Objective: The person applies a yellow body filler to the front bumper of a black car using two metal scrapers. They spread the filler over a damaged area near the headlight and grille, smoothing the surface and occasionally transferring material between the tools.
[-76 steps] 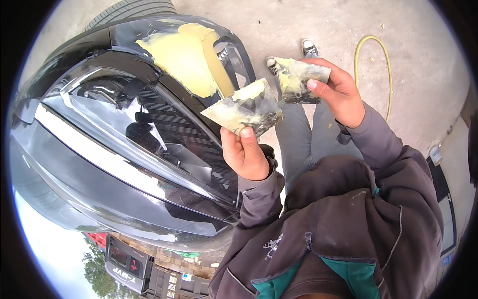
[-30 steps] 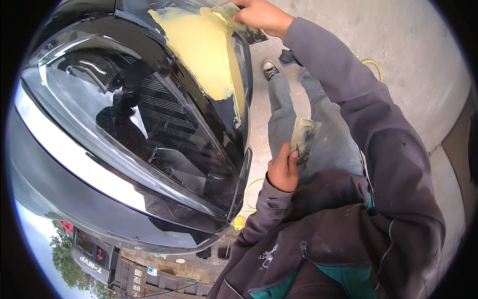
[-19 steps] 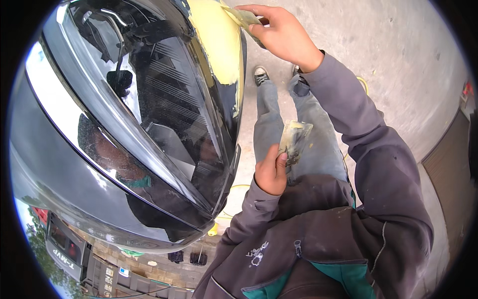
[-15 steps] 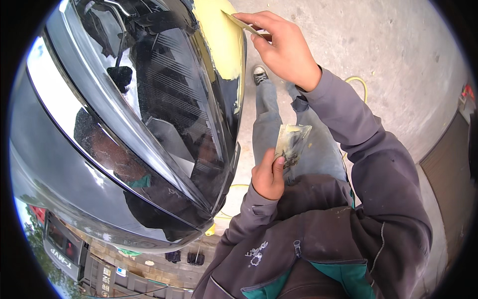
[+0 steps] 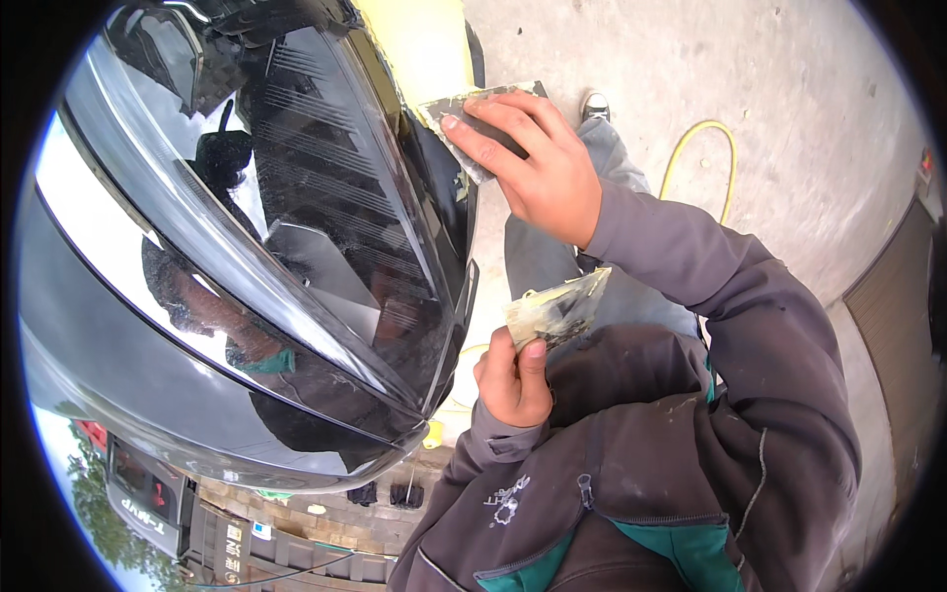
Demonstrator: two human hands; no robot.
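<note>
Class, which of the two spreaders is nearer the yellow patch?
The spreader in the right hand, by the yellow patch; the other spreader, in the left hand, is farther away.

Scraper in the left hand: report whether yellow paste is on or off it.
On: yellow paste shows along an edge of the scraper held in the left hand.

- Left?
- Glossy black car [image 5: 109, 316], yellow putty layer [image 5: 424, 49] on its far end.
- Right?
- Curved yellow hose [image 5: 707, 125] on grey concrete floor [image 5: 809, 128].
- Middle?
- Flat dark spreader [image 5: 500, 135] at putty's near edge; flat translucent spreader [image 5: 555, 311] nearer.
</note>
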